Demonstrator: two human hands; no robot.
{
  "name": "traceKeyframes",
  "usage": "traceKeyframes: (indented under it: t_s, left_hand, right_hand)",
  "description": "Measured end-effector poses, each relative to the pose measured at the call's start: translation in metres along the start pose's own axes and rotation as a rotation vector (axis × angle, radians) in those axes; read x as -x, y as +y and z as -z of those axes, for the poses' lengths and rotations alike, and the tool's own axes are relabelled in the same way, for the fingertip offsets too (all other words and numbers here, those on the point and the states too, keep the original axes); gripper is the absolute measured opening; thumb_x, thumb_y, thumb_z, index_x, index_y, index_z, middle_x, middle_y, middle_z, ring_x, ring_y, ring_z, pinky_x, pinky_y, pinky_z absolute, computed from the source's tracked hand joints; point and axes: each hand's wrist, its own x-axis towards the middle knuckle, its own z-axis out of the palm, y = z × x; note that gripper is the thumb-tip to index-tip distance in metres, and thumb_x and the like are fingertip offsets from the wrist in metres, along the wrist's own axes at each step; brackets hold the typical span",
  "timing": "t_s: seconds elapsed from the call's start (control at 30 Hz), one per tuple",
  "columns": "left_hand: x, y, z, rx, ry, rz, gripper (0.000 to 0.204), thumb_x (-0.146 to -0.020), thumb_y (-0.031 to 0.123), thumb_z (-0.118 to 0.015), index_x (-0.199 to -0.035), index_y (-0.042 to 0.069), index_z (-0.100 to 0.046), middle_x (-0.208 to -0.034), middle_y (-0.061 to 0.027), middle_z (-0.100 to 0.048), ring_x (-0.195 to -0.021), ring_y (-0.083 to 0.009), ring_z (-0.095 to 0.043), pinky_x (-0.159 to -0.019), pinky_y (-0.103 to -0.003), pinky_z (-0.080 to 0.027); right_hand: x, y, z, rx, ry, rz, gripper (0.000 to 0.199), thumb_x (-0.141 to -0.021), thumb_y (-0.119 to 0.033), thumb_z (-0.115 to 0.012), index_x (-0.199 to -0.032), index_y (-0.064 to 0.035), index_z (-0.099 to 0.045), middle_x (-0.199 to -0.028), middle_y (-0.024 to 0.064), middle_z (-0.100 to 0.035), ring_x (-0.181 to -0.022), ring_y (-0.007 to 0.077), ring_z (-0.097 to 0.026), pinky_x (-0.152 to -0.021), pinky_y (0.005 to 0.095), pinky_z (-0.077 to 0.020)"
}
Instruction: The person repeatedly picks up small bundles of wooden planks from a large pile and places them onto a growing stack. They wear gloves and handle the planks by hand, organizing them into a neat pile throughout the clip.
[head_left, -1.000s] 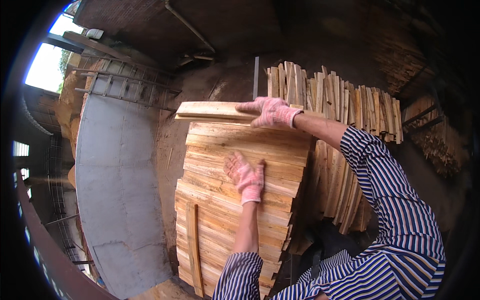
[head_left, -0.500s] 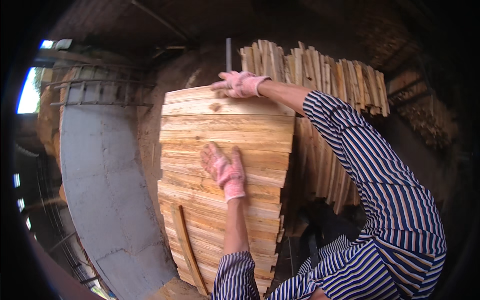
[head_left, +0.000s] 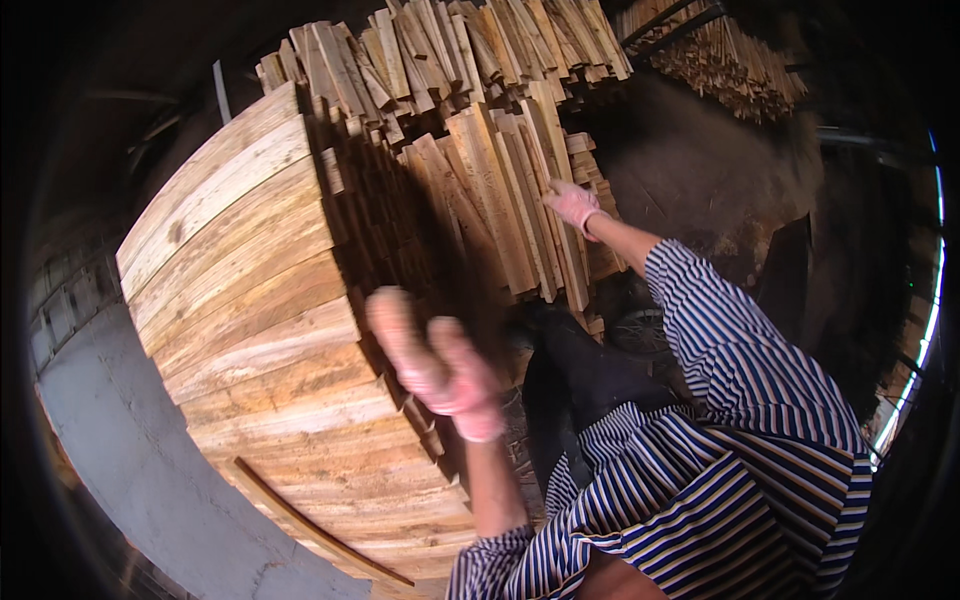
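A tall stack of flat wooden boards (head_left: 260, 330) fills the left and middle of the view. My left hand (head_left: 435, 365), in a pink glove, is blurred and hangs open in the air just right of the stack's near corner, holding nothing. My right hand (head_left: 575, 205), also pink-gloved, reaches out to a bundle of upright leaning wooden slats (head_left: 500, 190) behind the stack and touches the edge of one slat. Whether it grips the slat is unclear. Both arms wear blue-and-white striped sleeves.
A thin loose strip (head_left: 320, 525) leans across the stack's lower front. A grey concrete wall (head_left: 150, 500) curves at lower left. More slat bundles (head_left: 720, 60) lie on a rack at upper right. A dark bag-like shape (head_left: 590, 375) sits below the slats.
The view has swung right. My right hand left the stack's top board and reached to the upright slats. My left hand came off the stack's front face.
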Motion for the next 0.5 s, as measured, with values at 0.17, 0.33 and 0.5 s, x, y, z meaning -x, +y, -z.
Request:
traceKeyframes:
  t_s: [0.17, 0.33, 0.5]
  left_hand:
    - [0.038, -0.155, 0.114, -1.415, 1.04, 0.362, 0.075, -0.091, 0.039, -0.072, -0.15, 0.004, -0.042, -0.144, -0.0212, -0.055, -0.134, -0.0342, -0.052, -0.111, -0.041, -0.039]
    - [0.009, -0.187, 0.283, -1.482, 1.073, 0.558, 0.101, -0.08, 0.057, -0.079, -0.153, 0.003, -0.035, -0.139, -0.028, -0.056, -0.129, -0.0375, -0.054, -0.106, -0.042, -0.042]
    - [-0.05, -0.227, 0.352, -1.8, 1.205, 0.664, 0.116, -0.071, 0.056, -0.086, -0.149, -0.011, -0.031, -0.138, -0.0337, -0.053, -0.13, -0.0382, -0.053, -0.108, -0.041, -0.041]
  right_hand:
    - [-0.024, 0.107, -0.107, -0.117, -0.063, -0.116, 0.072, -0.089, -0.046, -0.064, -0.15, -0.0118, -0.045, -0.125, 0.0213, -0.067, -0.103, 0.0346, -0.069, -0.083, 0.0437, -0.0547]
    - [-0.052, 0.083, -0.166, -0.046, -0.113, -0.199, 0.083, -0.087, -0.051, -0.065, -0.153, -0.0145, -0.033, -0.125, 0.0224, -0.064, -0.112, 0.0362, -0.066, -0.089, 0.0418, -0.0554]
    - [-0.06, 0.081, -0.206, -0.264, 0.012, -0.259, 0.084, -0.091, -0.05, -0.058, -0.158, -0.0123, -0.024, -0.152, 0.0268, -0.041, -0.136, 0.0418, -0.047, -0.11, 0.0476, -0.0406]
